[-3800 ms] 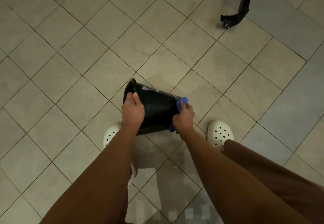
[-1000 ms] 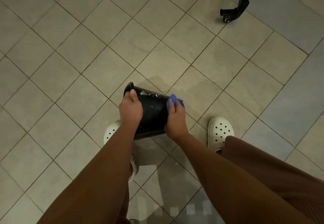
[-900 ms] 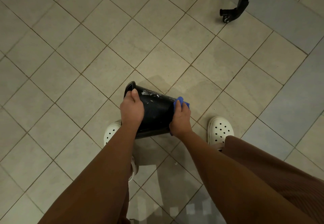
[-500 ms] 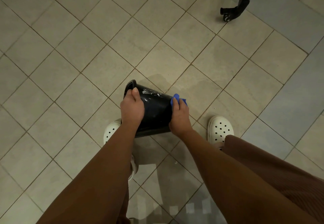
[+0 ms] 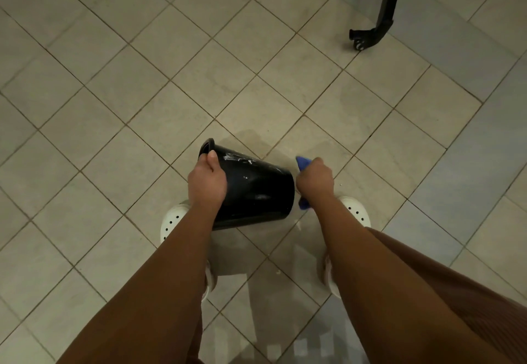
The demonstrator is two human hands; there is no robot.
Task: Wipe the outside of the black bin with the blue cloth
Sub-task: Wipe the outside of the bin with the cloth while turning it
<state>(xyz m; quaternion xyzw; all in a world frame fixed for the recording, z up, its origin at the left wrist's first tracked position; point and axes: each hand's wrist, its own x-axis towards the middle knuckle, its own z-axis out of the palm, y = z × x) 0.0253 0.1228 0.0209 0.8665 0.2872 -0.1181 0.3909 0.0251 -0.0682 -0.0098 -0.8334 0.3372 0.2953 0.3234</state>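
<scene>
Left hand (image 5: 206,184) fingers curl over the tilted black bin (image 5: 256,192) rim; right hand (image 5: 315,178) clutches the blue cloth (image 5: 302,162) beside its base (a one-handed hold may slip).

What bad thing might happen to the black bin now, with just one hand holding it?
Only the left hand grips the black bin, by its rim, tilted over the white shoes. It might slip and land on the toes. The right hand has the blue cloth bunched up beside the bin's base, so the white smears near the rim could get missed.
</scene>
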